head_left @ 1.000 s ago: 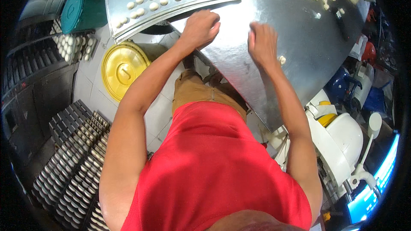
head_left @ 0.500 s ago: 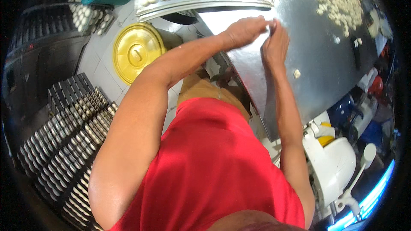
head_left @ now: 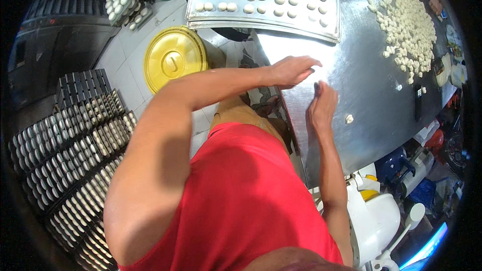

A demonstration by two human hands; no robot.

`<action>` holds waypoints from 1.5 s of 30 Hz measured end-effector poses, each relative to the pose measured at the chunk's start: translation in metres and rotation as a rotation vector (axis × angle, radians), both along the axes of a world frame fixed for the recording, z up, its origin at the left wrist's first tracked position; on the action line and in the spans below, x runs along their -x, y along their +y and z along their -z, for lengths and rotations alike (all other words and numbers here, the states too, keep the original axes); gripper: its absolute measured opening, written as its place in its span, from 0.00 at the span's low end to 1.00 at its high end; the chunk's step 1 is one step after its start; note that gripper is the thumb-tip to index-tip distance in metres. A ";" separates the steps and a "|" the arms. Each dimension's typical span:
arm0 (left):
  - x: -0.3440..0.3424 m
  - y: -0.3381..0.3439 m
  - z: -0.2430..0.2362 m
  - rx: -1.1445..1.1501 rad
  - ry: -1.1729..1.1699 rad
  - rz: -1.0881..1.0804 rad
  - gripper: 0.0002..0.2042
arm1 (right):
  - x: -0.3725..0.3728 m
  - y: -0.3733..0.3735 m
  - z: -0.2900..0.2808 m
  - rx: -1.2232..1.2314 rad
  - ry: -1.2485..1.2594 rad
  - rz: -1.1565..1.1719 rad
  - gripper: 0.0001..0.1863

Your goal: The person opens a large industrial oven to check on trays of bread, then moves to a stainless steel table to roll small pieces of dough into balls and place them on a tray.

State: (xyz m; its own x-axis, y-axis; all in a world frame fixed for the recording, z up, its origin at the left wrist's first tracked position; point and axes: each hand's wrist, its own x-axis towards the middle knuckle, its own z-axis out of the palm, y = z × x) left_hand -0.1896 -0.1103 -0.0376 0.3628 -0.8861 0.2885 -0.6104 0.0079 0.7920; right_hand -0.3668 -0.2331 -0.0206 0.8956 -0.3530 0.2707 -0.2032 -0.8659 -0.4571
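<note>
Dough piece [head_left: 349,119], a small pale lump, lies alone on the steel table [head_left: 371,85] right of centre in the head view, just right of the right hand [head_left: 321,108] and apart from it; it is too small to tell a long axis or which way it points. That hand stands on its edge on the table, fingers straight and together, pointing to the top of the frame, holding nothing that shows. Above and left of it, the left hand [head_left: 291,69] hovers flat and open over the table's near edge, palm down, fingers pointing right; whether anything lies under it cannot be told. A baking tray [head_left: 326,25] with rows of round dough balls sits at top centre, and a heap of cut dough pieces [head_left: 406,25] spreads at upper right. On the floor, upper left, stands a yellow bucket lid [head_left: 174,57].
</note>
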 end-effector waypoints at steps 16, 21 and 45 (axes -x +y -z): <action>-0.051 -0.012 -0.008 -0.089 -0.135 0.204 0.15 | -0.002 -0.045 -0.010 -0.007 0.133 0.153 0.19; -0.009 -0.039 -0.010 0.010 0.027 -0.028 0.16 | -0.047 -0.018 0.010 0.008 -0.125 0.205 0.19; 0.012 -0.008 -0.030 0.032 -0.052 -0.169 0.13 | -0.014 -0.024 -0.030 0.013 0.109 -0.013 0.21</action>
State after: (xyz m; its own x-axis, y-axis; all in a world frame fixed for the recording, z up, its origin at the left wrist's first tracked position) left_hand -0.2016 -0.1186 -0.0077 0.4900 -0.8037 0.3377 -0.6452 -0.0738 0.7604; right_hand -0.3527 -0.2570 0.0099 0.9246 -0.3379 0.1759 -0.2396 -0.8748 -0.4212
